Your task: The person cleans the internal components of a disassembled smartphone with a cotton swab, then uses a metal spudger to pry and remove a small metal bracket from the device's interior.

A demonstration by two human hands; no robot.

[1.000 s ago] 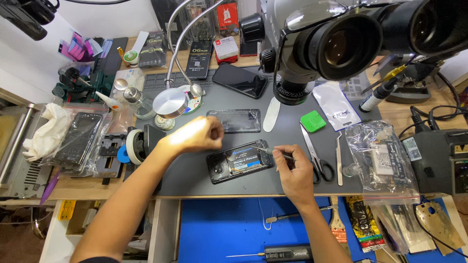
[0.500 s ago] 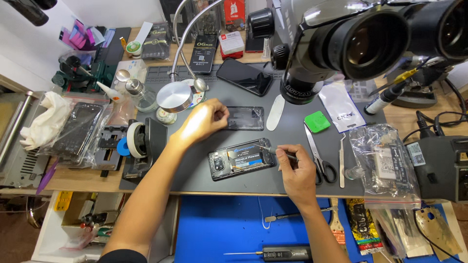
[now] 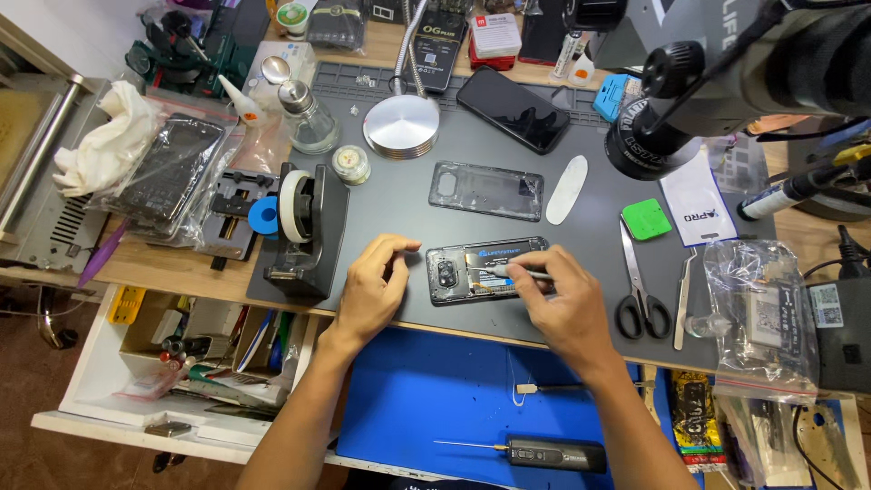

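- Since half a second ago the left hand has come back from the far clear case to the near edge of the mat, just left of the opened phone; the right hand has stayed at the phone's right end.
- Phones: two. The opened one lies flat at the near middle of the mat, between the hands, its insides up. A shut black phone lies far off, screen dark.
- One clear case lies just beyond the opened phone, apart from it.
- One thin tool, one pair of scissors right of the right hand, one tweezers beside them, one white pry stick, one green pad.
- One tape holder stands left of the left hand; one round lamp base sits far on the mat.
- Left grip: fingers curled loosely, holding nothing, fingertips at the phone's left edge; whether they touch it I cannot tell.
- Right grip: clenched around the thin tool, thumb and fingers pinching it, its tip lying over the phone's middle.
- On the blue bench near the person lies one dark driver.
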